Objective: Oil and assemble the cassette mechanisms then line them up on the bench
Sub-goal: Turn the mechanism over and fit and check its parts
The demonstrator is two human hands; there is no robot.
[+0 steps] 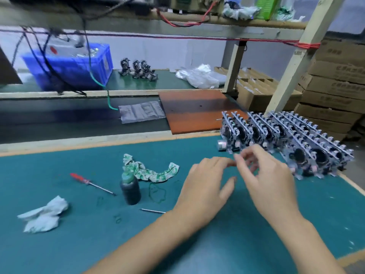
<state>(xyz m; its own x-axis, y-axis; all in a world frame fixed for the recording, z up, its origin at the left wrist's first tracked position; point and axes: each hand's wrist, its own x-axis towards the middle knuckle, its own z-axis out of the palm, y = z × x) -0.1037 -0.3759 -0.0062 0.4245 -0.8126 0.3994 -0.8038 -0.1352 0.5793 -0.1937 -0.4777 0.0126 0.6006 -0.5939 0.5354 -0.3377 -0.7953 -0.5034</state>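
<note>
Here both hands hover over the green worktop, just short of the near-left end of the row of cassette mechanisms. Taking that row as the landmark: it stands upright, plates packed face to face, and its long axis runs from its left end near the brown board away toward the worktop's right edge. The right hand is the nearer of the two, its fingertips close under the row's leftmost unit; the left hand sits just beside it, farther from the row.

As for the grip, the right hand's fingers are curled and drawn together, and the left hand's are lightly bent with the thumb spread. Motion blur hides the spot where the fingertips meet, so I cannot tell whether either hand pinches a small part or holds nothing.

Well left of the row lie the dark oil bottle, a patterned rag, a red-handled screwdriver and a thin metal pin.

The next reach, I judge, goes up and right from the hands to the row's left end, a short move for the right hand.
</note>
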